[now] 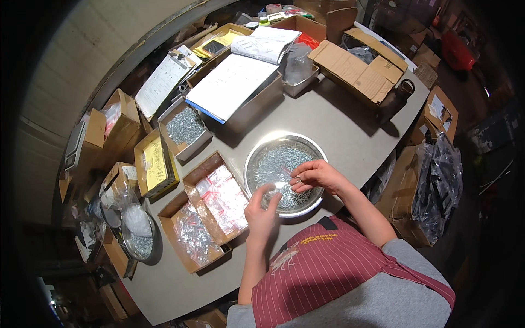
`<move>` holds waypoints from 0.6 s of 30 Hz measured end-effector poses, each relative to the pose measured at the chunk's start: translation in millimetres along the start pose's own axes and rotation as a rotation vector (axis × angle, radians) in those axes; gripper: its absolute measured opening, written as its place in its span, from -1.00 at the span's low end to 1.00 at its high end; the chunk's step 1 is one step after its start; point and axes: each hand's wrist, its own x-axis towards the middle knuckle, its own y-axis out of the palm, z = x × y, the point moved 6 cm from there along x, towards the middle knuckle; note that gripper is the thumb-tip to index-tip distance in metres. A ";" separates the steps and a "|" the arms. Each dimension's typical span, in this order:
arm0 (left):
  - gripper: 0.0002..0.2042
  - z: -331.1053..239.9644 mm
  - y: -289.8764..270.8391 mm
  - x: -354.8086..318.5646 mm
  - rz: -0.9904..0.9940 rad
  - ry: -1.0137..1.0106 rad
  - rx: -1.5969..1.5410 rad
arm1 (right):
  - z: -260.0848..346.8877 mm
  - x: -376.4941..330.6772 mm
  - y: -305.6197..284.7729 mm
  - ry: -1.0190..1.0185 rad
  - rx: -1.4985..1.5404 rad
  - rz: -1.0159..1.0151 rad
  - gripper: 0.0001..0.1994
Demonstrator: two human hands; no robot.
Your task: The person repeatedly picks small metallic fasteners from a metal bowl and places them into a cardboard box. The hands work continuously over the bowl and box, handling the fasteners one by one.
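A round steel bowl [249,164] full of small silvery screws [279,158] stands in front of me on the table. Over its near side, my left hand [262,210] has thumb and fingers curled around a small clear plastic bag [280,186], whose outline is faint. Close to its right, my right hand [320,177] pinches with its fingertips; a small metal piece shows there, too small to name surely. Left of the bowl, one carton [191,186] holds flat clear bags with red edges [221,194]. The carton beside it [169,240] holds bags filled with metal pieces [194,235].
Behind these stand a white box of screws [186,127] and a yellow-lined box [155,164]. Open papers [235,82] lie across a carton at the back. A flattened-top carton [350,71] sits far right. Another metal bowl [141,246] stands at the left edge.
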 end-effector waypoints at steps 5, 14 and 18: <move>-0.72 -1.8 0.2 -0.5 -0.003 0.021 0.030 | 2.2 -1.6 0.2 0.013 0.043 -0.027 -0.71; -0.70 -3.6 3.5 -0.6 -0.024 0.134 0.056 | 2.3 -3.4 -0.3 -0.007 0.021 0.031 -0.65; -0.66 -7.3 10.1 -4.5 -0.004 0.266 0.226 | 15.2 -13.1 14.5 -0.037 -0.012 0.063 -0.67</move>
